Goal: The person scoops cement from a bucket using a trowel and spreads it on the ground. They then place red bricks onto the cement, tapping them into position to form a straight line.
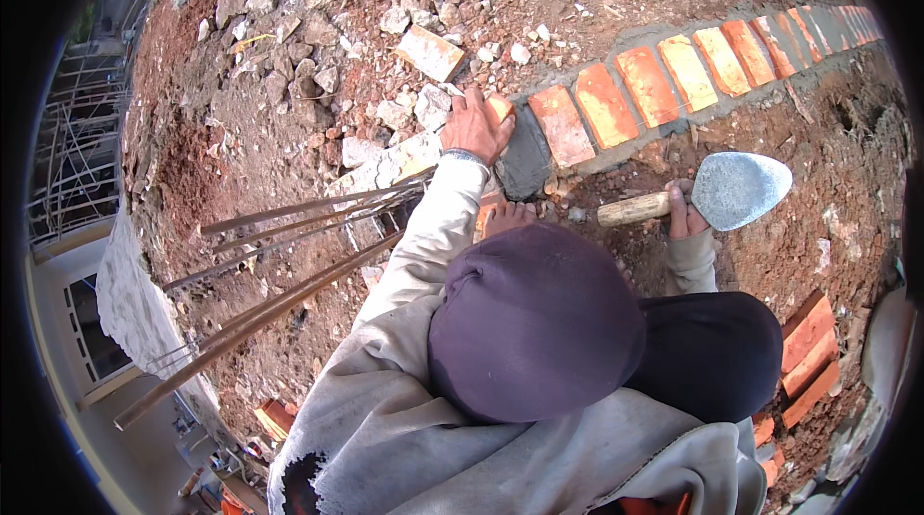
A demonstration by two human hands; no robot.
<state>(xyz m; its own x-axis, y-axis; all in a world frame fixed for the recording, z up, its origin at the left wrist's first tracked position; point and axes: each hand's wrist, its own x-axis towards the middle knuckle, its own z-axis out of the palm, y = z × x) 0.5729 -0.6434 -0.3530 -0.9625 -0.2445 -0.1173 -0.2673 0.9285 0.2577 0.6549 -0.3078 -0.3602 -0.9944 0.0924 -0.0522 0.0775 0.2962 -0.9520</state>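
My left hand is closed on an orange brick at the near-left end of a brick row. Most of that brick is hidden under the fingers. Beside it lies a patch of wet grey mortar, and the first laid brick sits just to the right. My right hand grips a masonry trowel by its wooden handle. The trowel's broad metal blade points right, above the soil. Between the hands, a bare foot shows in front of my dark-covered knees.
The mortared row curves away to the far right. A loose brick lies among stones beyond my left hand. Rusty bars stick out on the left. More bricks are stacked at lower right. A building borders the left.
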